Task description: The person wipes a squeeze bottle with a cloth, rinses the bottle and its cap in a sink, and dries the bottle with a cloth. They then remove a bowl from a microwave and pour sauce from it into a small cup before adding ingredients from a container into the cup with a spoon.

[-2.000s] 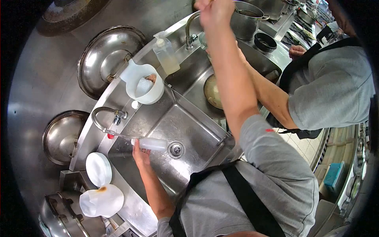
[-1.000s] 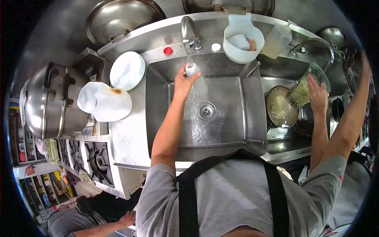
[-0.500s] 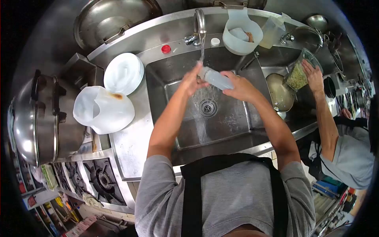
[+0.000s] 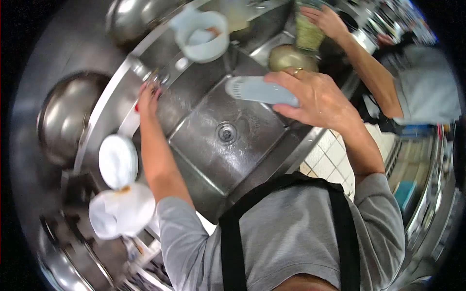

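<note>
My right hand (image 4: 315, 99) grips a long, pale translucent plastic piece (image 4: 259, 91) with a rounded end and a row of small marks. It is held above the right side of the metal sink (image 4: 204, 182). At the faucet (image 4: 158, 77) behind the sink, my left hand (image 4: 149, 97) has its fingers closed around the tap handle, which is partly hidden. Just beside that hand a bit of a red cap (image 4: 137, 107) shows. A white cap (image 4: 182, 63) lies on the back ledge. No running water is visible.
A white pitcher-like container (image 4: 204, 53) stands on the back ledge. Stacked white plates (image 4: 118, 162) and a cut white jug (image 4: 124, 211) sit at left. A co-worker's hand (image 4: 325, 22) holds a clear container of green pieces (image 4: 308, 34) over the neighbouring sink.
My left hand has left the plastic piece and moved to the tap; the stream has stopped showing. My right hand has carried the piece rightward. The whole view has turned.
</note>
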`<action>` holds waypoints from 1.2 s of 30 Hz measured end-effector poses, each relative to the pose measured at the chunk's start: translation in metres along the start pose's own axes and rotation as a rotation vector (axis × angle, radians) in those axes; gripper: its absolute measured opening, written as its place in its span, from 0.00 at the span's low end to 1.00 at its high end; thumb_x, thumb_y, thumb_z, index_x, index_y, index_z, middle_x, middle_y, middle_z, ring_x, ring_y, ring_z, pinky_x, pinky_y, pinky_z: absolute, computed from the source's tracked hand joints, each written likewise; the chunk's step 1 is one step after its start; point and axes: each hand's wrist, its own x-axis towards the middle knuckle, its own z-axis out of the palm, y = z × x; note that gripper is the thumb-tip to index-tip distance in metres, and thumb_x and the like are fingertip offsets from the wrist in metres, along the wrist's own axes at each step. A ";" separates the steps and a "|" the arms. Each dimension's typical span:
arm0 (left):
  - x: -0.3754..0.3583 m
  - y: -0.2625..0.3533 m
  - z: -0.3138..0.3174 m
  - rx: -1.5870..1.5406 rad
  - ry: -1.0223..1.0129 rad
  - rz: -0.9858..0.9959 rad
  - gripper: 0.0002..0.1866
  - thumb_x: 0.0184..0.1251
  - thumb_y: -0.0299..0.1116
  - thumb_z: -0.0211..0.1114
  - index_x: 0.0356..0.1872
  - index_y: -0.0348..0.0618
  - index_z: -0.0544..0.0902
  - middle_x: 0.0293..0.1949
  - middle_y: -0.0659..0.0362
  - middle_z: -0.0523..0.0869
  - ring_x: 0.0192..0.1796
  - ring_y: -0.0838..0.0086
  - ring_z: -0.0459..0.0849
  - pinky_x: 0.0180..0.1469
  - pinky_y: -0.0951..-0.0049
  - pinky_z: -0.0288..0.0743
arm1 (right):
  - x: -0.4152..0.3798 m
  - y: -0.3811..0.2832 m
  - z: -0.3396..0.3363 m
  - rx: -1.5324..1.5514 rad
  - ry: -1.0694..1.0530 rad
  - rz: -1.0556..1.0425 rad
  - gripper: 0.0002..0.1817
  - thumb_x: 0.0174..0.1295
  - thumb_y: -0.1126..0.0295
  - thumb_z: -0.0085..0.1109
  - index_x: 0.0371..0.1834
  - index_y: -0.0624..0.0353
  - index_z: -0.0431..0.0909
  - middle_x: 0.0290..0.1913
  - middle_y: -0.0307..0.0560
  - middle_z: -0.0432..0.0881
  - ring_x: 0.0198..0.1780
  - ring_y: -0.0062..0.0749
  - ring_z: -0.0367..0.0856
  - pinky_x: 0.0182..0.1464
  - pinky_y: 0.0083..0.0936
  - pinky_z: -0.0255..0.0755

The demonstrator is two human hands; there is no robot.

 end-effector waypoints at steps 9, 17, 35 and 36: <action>0.049 -0.027 -0.037 1.366 0.134 0.838 0.28 0.63 0.48 0.66 0.53 0.32 0.75 0.43 0.47 0.84 0.43 0.57 0.81 0.48 0.61 0.73 | -0.090 0.045 0.081 0.080 -0.381 -0.039 0.11 0.54 0.67 0.54 0.36 0.60 0.81 0.37 0.59 0.82 0.40 0.54 0.83 0.39 0.46 0.78; -0.044 -0.053 -0.031 1.096 0.212 0.603 0.29 0.61 0.37 0.63 0.60 0.27 0.71 0.57 0.39 0.77 0.58 0.51 0.77 0.61 0.58 0.68 | -0.156 0.075 0.120 0.094 -0.157 -0.051 0.25 0.57 0.63 0.56 0.60 0.51 0.69 0.46 0.58 0.77 0.47 0.53 0.80 0.39 0.44 0.76; -0.629 -0.263 0.515 0.847 -1.307 0.678 0.12 0.62 0.26 0.61 0.47 0.40 0.79 0.48 0.51 0.79 0.52 0.56 0.77 0.55 0.63 0.71 | -0.617 0.243 -0.016 0.148 -0.322 0.852 0.29 0.55 0.55 0.65 0.62 0.42 0.73 0.46 0.55 0.80 0.47 0.50 0.82 0.46 0.42 0.77; -0.638 -0.269 0.536 0.841 -1.366 0.682 0.12 0.62 0.26 0.61 0.46 0.40 0.79 0.48 0.50 0.79 0.52 0.55 0.77 0.55 0.62 0.71 | -0.634 0.255 -0.028 0.134 -0.272 0.892 0.29 0.55 0.55 0.65 0.62 0.43 0.73 0.46 0.55 0.80 0.47 0.49 0.82 0.46 0.41 0.77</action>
